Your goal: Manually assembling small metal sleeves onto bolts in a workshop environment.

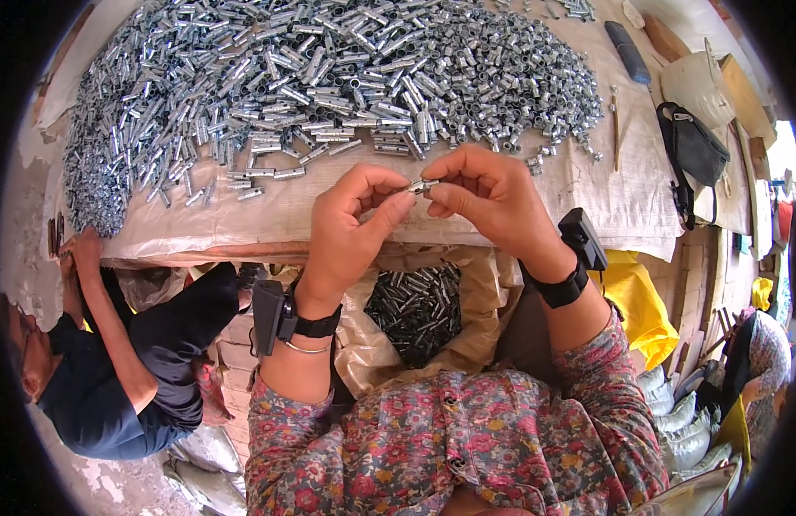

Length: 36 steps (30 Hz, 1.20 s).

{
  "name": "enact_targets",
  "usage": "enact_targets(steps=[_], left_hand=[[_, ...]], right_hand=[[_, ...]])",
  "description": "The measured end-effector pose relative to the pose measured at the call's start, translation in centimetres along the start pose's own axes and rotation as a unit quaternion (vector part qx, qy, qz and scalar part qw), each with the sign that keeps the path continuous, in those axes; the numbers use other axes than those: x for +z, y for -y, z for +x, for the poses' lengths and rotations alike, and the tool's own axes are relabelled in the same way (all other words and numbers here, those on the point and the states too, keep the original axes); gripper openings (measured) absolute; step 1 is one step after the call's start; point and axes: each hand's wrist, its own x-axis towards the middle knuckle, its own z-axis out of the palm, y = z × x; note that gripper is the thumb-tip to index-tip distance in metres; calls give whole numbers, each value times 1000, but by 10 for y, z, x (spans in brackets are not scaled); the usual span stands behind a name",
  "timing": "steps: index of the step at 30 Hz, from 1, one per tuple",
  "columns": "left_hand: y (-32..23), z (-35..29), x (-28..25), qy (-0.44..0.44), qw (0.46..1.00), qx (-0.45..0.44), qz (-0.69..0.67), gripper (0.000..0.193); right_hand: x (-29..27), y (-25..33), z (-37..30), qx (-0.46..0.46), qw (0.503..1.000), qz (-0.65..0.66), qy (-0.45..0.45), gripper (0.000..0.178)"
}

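My left hand [353, 219] and my right hand [497, 196] meet above the table's near edge. Between their fingertips they pinch a small shiny metal sleeve [421, 186], each hand gripping one end. The fingers partly cover it, so whether it is one piece or two joined I cannot tell. Just beyond lies a wide heap of loose silvery metal sleeves [329, 73], longer ones at the left and middle. Short ring-like metal pieces [510, 82] make up its right side. Below my hands, an open sack [364, 348] holds many dark, slim metal pieces [415, 310].
A pale sheet [579, 193] covers the table. Toward its right lie a thin rod [616, 129], a dark case [628, 52] and a black pouch [697, 142]. A co-worker [114, 370] sits at the left, hands at the table edge. Yellow sacking [635, 310] and white sacks [686, 430] are at right.
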Motion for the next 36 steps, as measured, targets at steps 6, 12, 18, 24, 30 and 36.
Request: enact_targets(steps=[6,12,18,24,30,36], left_hand=[[1,0,-1,0,1000,-8,-19,11],[1,0,0,7,999,-24,-41,10],[0,1,-2,26,995,-43,-89,9],[-1,-6,-10,77,977,-101,-171,8],[-4,-3,-11,117,963,-143,-193,8],[-17,-2,-11,139,983,-116,40,10]], right_hand=[[0,2,-1,1,1000,-19,-1,15],[2,3,-2,15,1000,-4,-7,14],[-2,-4,-1,24,997,66,22,13],[6,-10,-4,68,945,281,154,10],[-4,4,-5,79,977,142,136,12],[-44,-7,3,-102,829,-525,-164,14]])
